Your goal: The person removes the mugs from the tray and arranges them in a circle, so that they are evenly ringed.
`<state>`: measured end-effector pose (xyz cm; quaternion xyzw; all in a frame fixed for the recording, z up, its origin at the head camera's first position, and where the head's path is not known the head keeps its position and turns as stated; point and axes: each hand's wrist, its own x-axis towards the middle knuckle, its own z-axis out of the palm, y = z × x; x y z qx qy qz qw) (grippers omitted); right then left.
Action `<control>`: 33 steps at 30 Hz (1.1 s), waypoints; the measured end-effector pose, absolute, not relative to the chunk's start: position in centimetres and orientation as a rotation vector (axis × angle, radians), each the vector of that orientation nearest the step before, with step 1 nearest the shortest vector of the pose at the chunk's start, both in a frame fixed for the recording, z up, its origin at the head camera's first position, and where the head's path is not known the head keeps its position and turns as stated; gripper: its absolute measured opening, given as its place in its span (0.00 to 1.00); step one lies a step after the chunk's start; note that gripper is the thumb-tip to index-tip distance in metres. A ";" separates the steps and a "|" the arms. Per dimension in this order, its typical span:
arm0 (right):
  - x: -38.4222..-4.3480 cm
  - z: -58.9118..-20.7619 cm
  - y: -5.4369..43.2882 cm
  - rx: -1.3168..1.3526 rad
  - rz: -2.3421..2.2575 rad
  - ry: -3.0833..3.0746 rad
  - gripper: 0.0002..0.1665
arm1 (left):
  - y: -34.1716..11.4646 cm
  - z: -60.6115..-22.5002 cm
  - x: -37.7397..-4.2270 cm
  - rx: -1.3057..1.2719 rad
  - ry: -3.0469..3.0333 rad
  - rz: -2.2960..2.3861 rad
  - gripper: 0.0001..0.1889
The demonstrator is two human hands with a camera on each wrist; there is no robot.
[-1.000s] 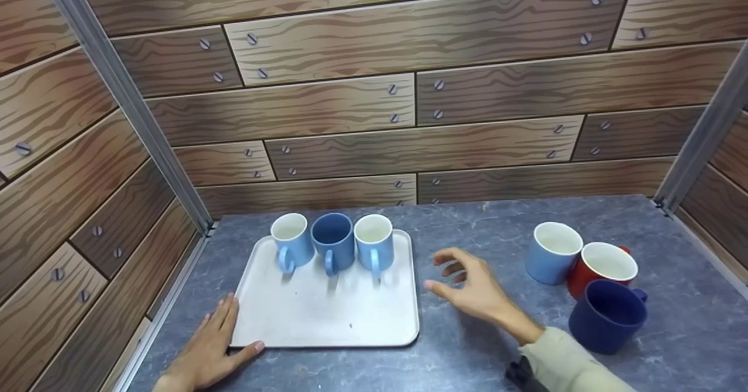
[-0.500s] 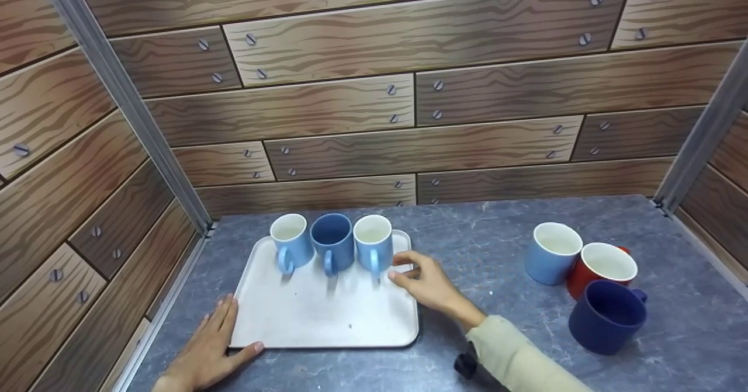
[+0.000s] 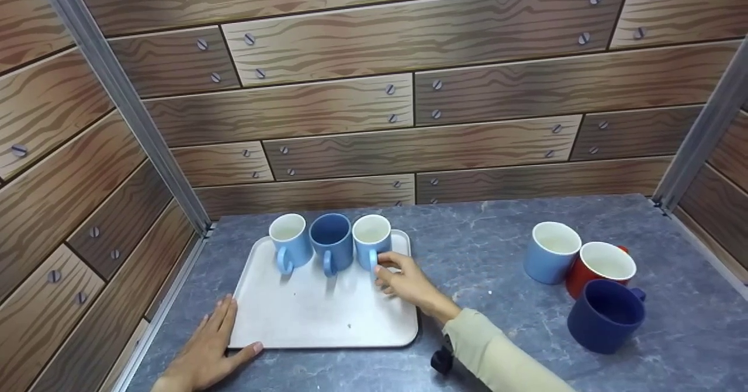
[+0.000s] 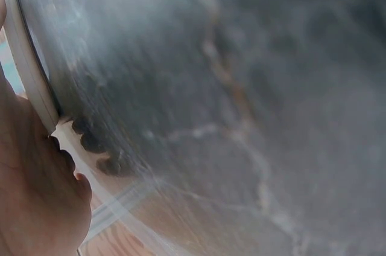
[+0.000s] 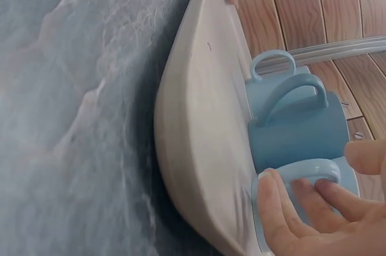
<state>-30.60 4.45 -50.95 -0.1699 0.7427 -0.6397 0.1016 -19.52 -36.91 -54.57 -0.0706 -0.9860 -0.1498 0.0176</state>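
Along the back of the white tray stand three mugs, their handles toward me. The left light blue mug and the right light blue mug are white inside; the darker blue mug sits between them. My right hand is at the right mug's handle, its fingertips beside the loop. The right wrist view shows the thumb held apart from the fingers. Flat on the table lies my left hand, fingers along the tray's left edge and thumb at its front-left corner.
Grouped at the right of the grey marbled table are a light blue mug, a red mug with a white inside and a navy mug. Wood-patterned walls enclose the back and sides.
My right hand has moved left, from beside the tray to the right light blue mug's handle. The left hand, tray and mugs stay put.
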 end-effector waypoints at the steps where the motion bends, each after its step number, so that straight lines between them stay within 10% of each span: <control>1: -30.6 -50.9 4.3 -0.493 -1.885 2.187 0.23 | -36.9 -54.6 -19.5 -0.220 -3.059 -0.464 0.61; 33: -30.4 -51.6 1.5 -0.145 -2.071 2.122 0.24 | -36.9 -54.5 -19.3 -0.244 -3.029 -0.460 0.60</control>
